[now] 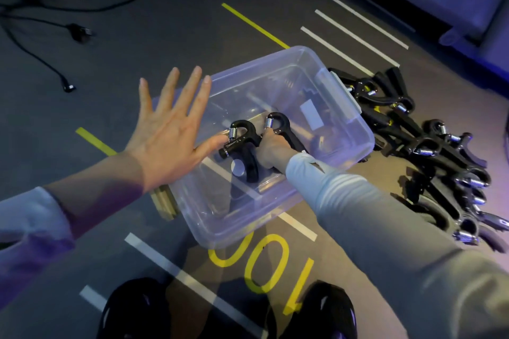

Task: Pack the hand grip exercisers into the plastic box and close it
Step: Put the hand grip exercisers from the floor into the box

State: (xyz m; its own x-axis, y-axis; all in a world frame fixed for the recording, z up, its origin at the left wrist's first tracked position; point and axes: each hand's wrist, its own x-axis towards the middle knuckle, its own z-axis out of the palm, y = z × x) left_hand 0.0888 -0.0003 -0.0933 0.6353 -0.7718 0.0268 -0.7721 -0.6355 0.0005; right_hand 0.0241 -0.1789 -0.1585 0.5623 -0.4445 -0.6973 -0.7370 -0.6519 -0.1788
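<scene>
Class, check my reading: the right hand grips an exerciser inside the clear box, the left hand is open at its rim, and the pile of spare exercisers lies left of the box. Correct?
Not quite. The head view shows the pile of exercisers right of the plastic box, not left. The right hand grips an exerciser inside; the left hand is open.

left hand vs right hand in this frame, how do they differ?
The left hand is spread flat with straight fingers over the clear plastic box's near-left rim, gripping nothing; its thumb tip seems to touch one black spring hand grip exerciser. The right hand is inside the box, fingers curled round a second black exerciser. Shared: both wear light long sleeves.
</scene>
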